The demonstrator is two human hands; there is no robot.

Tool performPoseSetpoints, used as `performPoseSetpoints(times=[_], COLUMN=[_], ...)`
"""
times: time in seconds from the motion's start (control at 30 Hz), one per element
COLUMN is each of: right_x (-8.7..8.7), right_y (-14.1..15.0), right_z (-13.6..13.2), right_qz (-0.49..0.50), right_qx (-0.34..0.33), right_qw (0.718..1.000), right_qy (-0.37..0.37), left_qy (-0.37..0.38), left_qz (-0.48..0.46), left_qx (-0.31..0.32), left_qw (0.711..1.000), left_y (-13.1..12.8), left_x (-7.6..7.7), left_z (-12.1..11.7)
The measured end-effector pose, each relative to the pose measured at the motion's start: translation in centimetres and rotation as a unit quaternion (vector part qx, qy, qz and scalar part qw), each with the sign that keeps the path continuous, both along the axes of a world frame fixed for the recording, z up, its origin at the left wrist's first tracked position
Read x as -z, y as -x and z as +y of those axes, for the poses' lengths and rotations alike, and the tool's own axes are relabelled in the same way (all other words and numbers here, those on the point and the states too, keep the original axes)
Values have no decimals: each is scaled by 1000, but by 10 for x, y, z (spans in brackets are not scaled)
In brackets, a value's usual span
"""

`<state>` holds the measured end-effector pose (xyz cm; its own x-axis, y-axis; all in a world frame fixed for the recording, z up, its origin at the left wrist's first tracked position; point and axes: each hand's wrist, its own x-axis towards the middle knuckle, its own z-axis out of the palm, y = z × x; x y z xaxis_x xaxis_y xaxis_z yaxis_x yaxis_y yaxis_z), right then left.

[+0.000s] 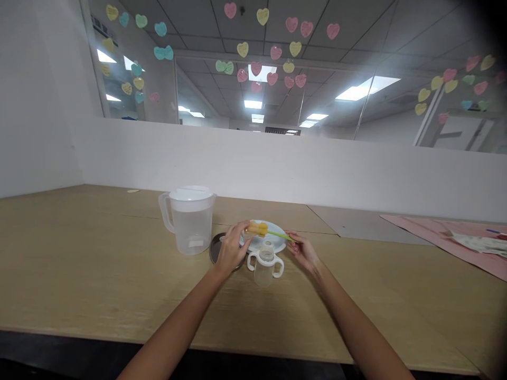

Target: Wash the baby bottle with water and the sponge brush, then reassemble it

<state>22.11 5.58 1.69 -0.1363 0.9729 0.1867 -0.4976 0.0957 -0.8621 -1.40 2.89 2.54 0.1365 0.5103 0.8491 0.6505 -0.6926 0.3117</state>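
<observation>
Nearest me on the wooden surface [119, 295], a clear bottle [263, 274] stands upright, a white handle curving out at each side. Just beyond and above it I have a brush [280, 235] lying crosswise between my hands, its yellow head to the left and its thin green stem to the right. My right grip [302, 249] is narrow, pinching the end of that stem. My left grip [233, 248] is closed at the head end, on what looks like a small clear piece [249, 228] around the yellow sponge; its outline is too faint to be sure.

Under my left hand sits a dark round tray [215, 249], partly hidden. Behind the brush lies a white plate [277, 245]. Left of the tray stands a lidded pitcher [193, 224], its handle pointing left. Far to the right, a patterned cloth [477, 243] lies on a pink sheet [420, 229]. Beyond rises the white wall [257, 163], with heart-shaped notes on the glass above.
</observation>
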Motion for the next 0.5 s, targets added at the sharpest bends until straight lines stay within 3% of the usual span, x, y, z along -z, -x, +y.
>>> performPoseSetpoints(times=[0.1, 0.2, 0.3, 0.37, 0.43, 0.5], right_x=[1, 0, -1, -2, -2, -1], right_y=[-1, 0, 3, 3, 2, 0], right_z=[-1, -3, -4, -3, -1, 2], right_qz=[-13, -8, 10, 23, 37, 50], right_qx=[-3, -9, -7, 7, 29, 62], right_qw=[1000, 1000, 1000, 1000, 999, 996], right_qy=[2, 8, 10, 10, 19, 31], left_qy=[-17, 28, 102, 92, 51, 32], left_qz=[39, -9, -130, -181, -167, -89], left_qx=[39, 44, -10, -64, -121, -168], left_qw=[998, 999, 986, 977, 977, 981], left_y=[-2, -2, 0, 4, 11, 18], left_x=[0, 0, -1, -3, -4, -3], left_z=[-3, -3, 1, 6, 11, 15])
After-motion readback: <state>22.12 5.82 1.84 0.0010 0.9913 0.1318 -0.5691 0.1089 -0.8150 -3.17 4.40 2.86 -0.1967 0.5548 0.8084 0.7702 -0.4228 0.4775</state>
